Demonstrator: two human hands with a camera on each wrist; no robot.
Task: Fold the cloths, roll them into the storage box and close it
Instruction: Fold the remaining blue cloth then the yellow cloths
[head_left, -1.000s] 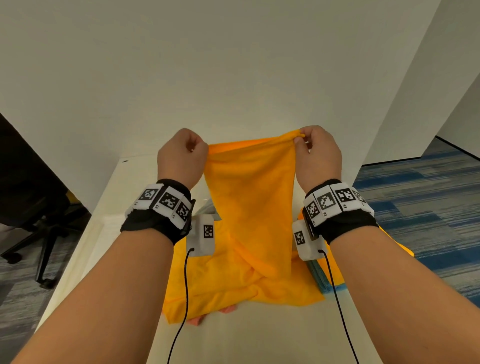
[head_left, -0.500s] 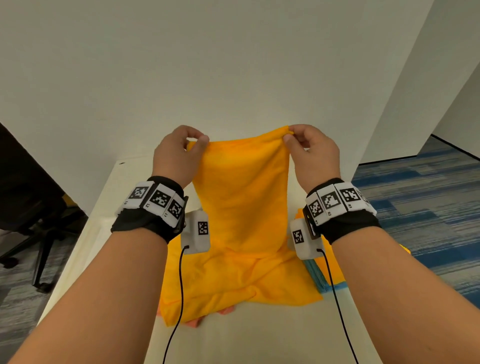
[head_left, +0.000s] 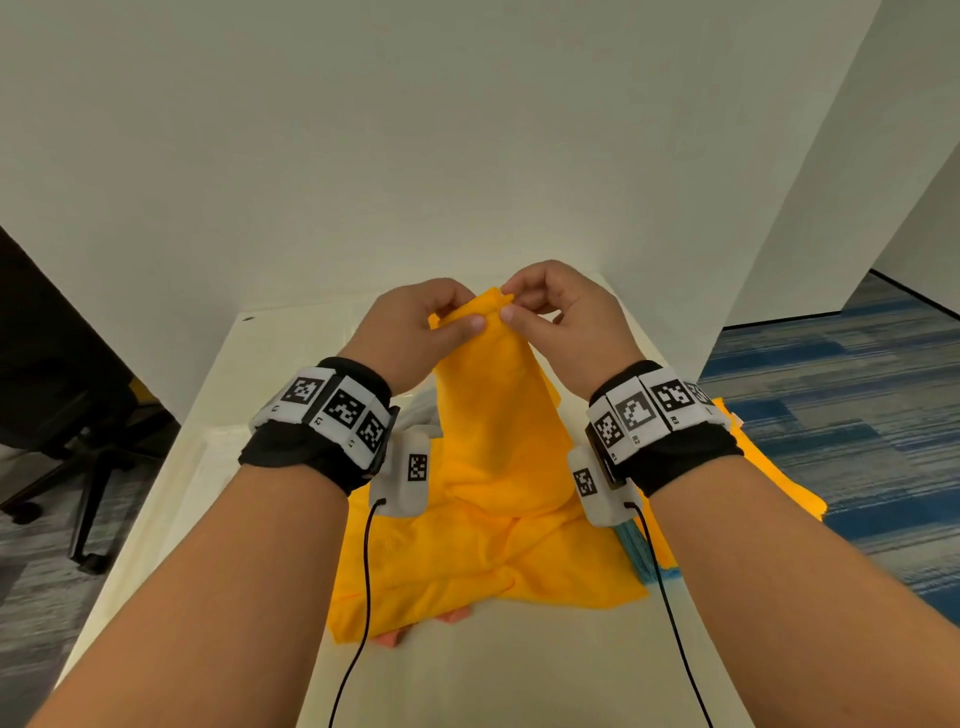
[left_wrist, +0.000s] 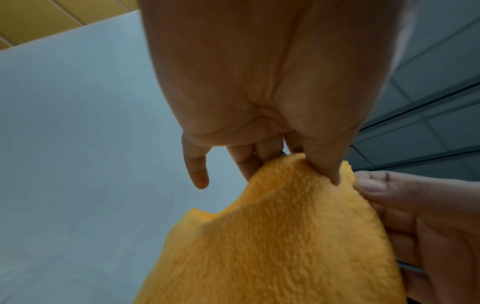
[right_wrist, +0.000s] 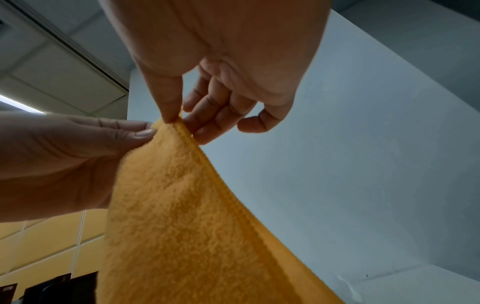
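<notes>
Now brought together from apart, left hand (head_left: 415, 332) and right hand (head_left: 566, 317) both pinching orange cloth (head_left: 498, 441) top corners, below hanging doubled, so first fold probably made.

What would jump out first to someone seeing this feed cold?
The bright orange cloth, lifted at centre frame over the white table, its lower part still bunched on the surface. The left hand and right hand pinch its top edge together, almost touching, with marker-covered wristbands on both wrists. A blue cloth peeks out under the orange on the right, and something pink at the near edge.
</notes>
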